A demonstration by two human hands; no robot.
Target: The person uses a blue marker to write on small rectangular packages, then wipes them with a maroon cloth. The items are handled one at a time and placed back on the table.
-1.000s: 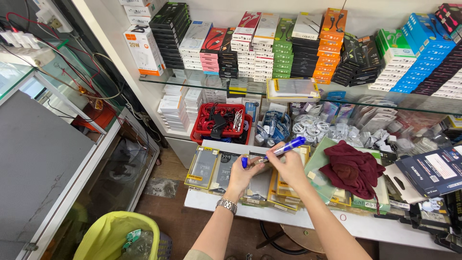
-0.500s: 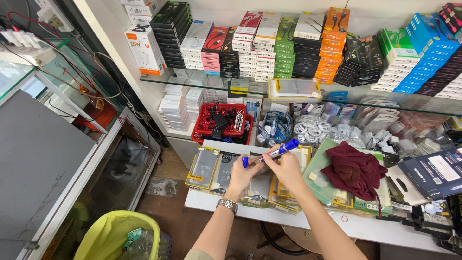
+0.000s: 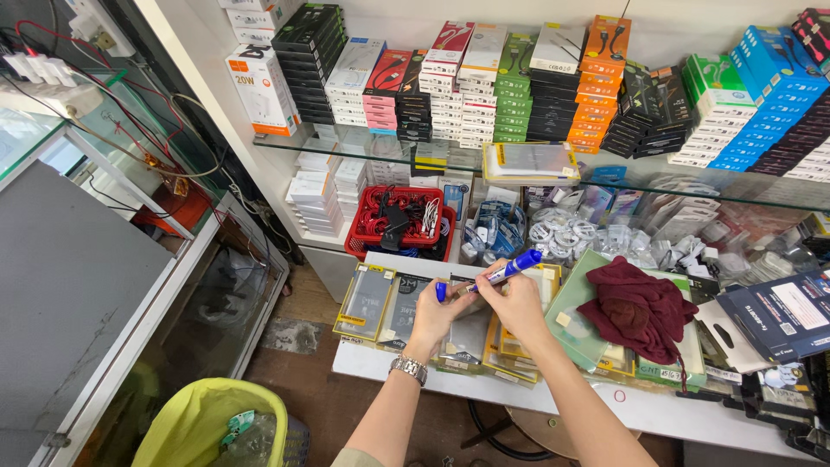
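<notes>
Both hands are over the middle of the white bench (image 3: 380, 361), just above the row of flat yellow-edged packs (image 3: 367, 303). Right hand (image 3: 521, 304) is pinched round the barrel of a blue marker (image 3: 506, 271), which points up and right w/ its blue end toward the shelf. Left hand (image 3: 437, 316), w/ a metal watch (image 3: 408, 369) on the wrist, holds the marker's lower end; a small blue cap (image 3: 441, 291) sits at the thumb. Can't tell if the cap is fully off or partly seated. So neither hand is free: both are closed on the pen and its cap.

To do this well, I'd judge: keep the right-hand grip near the barrel's middle so the tip doesn't swing, pull the cap straight along the pen's axis, no twisting sideways, and keep the tip away from the packs below to avoid stray ink. Park the cap in the left palm so it isn't lost among the stock.

Nearby: dark red cloth (image 3: 638, 313) on the bench's right part, near but apart from the right hand. Red basket (image 3: 356, 246) of cables at the bench's back edge. Glass shelf (image 3: 346, 149) above w/ stacked boxes. Yellow-green bin (image 3: 186, 424) on the floor, front left, well apart.
</notes>
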